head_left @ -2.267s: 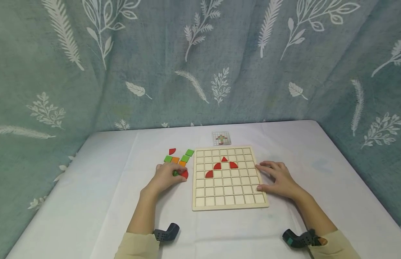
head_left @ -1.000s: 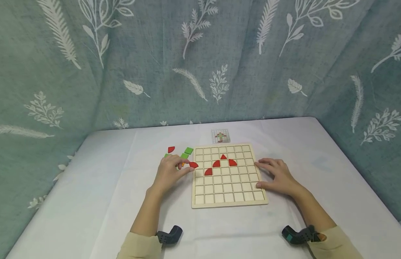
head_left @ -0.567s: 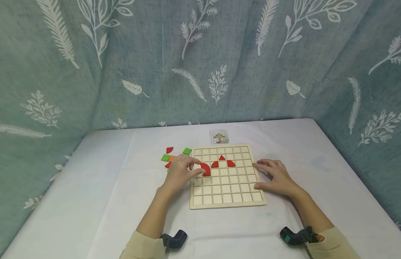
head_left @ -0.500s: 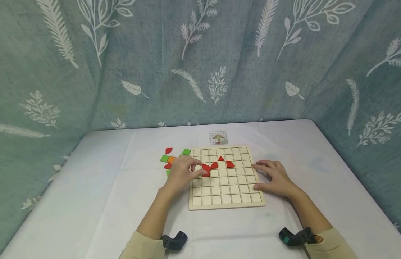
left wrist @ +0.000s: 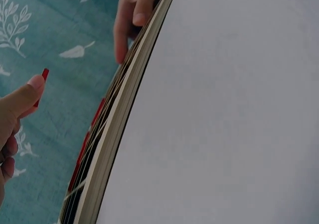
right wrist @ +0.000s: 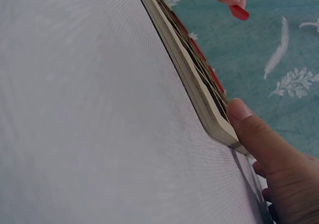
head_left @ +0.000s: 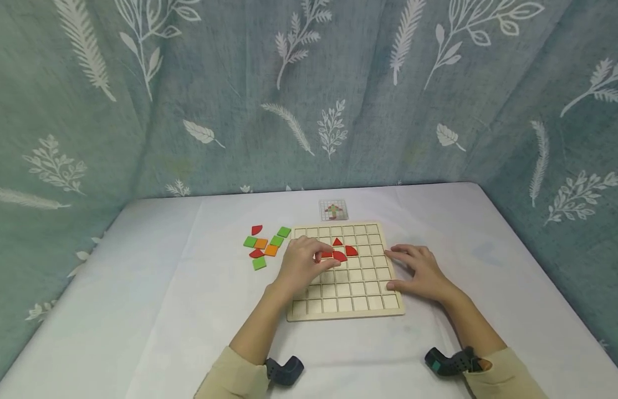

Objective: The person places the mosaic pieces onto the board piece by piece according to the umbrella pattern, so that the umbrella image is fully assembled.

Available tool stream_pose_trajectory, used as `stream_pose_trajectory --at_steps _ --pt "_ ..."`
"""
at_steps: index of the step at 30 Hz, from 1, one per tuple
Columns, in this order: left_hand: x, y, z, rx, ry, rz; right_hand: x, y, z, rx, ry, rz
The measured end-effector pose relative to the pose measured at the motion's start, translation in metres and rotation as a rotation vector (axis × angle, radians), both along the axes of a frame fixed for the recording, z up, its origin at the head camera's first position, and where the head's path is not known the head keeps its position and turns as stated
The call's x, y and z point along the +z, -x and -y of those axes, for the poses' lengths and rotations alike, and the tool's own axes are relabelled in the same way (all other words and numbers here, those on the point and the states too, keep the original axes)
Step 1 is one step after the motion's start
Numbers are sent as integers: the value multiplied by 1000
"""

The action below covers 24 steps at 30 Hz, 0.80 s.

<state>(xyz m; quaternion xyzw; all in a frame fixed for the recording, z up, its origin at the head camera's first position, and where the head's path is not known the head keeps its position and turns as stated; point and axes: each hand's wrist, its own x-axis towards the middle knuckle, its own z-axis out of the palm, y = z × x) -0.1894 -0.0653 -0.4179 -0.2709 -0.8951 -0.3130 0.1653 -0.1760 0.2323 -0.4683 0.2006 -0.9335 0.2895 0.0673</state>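
Note:
My left hand (head_left: pixel 301 263) pinches a red quarter-circle tile (head_left: pixel 340 256) between thumb and fingers, above the middle of the wooden grid board (head_left: pixel 346 317). In the left wrist view that red tile stands raised clear of the board. Set in the grid are a red triangle tile (head_left: pixel 337 242), a red quarter-circle at its lower right and another red tile (head_left: pixel 326 254) partly behind my left fingers. Whatever else lies under that hand is hidden. At the board's right edge rests my right hand (head_left: pixel 420 271), thumb and fingertips spread along the rim.
Left of the board lie loose tiles: several green squares (head_left: pixel 259 263), two orange squares (head_left: pixel 271 251) and two red quarter-circles (head_left: pixel 256 229). Behind the board is a small pattern card (head_left: pixel 333 210). A white cloth (head_left: pixel 189 310) covers the table; a leaf-print curtain hangs behind.
From the loose tiles, my left hand has carried a red quarter-circle rightward, over the board's left side, to its middle. My right hand has kept its place at the rim.

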Motion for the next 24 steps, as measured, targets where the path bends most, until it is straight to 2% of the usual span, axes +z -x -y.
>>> stream_pose_trajectory --at_steps 9,16,24 --pt "-6 8 -26 10 45 55 2 1 2 4 8 -9" --pt "-17 8 -42 61 75 150 2 1 2 8 4 -7" --pt "-31 7 -57 71 81 131 5 0 2 20 14 -4"
